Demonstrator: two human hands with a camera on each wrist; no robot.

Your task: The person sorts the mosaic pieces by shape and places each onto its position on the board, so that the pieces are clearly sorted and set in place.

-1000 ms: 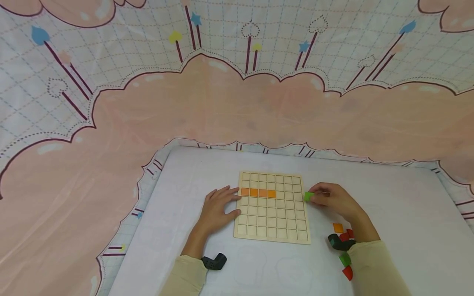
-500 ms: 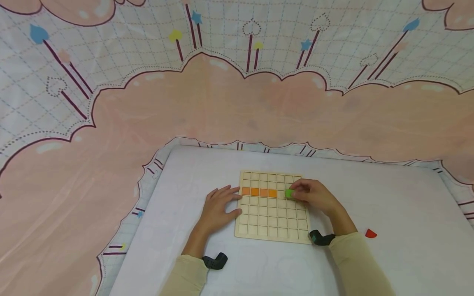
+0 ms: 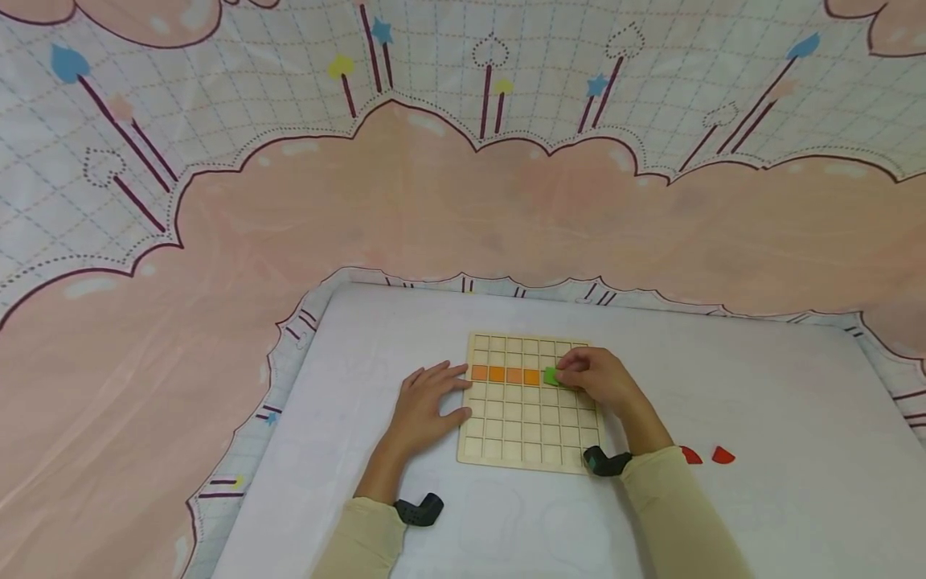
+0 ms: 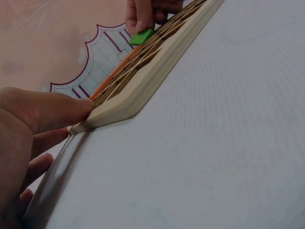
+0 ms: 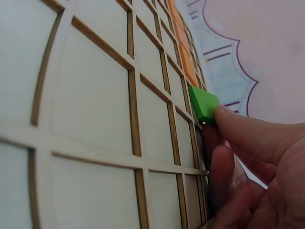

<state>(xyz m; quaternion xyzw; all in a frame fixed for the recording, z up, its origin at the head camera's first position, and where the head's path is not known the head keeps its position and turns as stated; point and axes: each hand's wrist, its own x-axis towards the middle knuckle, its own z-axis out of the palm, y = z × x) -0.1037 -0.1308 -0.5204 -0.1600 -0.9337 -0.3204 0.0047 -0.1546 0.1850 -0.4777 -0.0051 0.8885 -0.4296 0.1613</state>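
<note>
A wooden grid board (image 3: 510, 441) lies on the white table. Four-sided orange tiles (image 3: 514, 375) fill a run of cells from its left edge in the third row. My right hand (image 3: 602, 378) pinches a green square tile (image 5: 203, 104) between thumb and fingers, right beside the last orange tile and close over the grid. My left hand (image 3: 427, 406) spreads along the board's left side. In the left wrist view its thumb (image 4: 66, 110) touches the board's rim, with the other fingers stretched along the outside.
Two red rounded wedge pieces (image 3: 723, 455) lie right of the board, one partly behind the right sleeve (image 3: 683, 511). Black wrist devices (image 3: 420, 510) sit on both wrists. A patterned pink and white sheet (image 3: 506, 209) rises behind the table (image 3: 767, 378).
My right hand has carried the green tile leftward from beyond the board's right edge to beside the orange row. The left hand has stayed at the board's left side.
</note>
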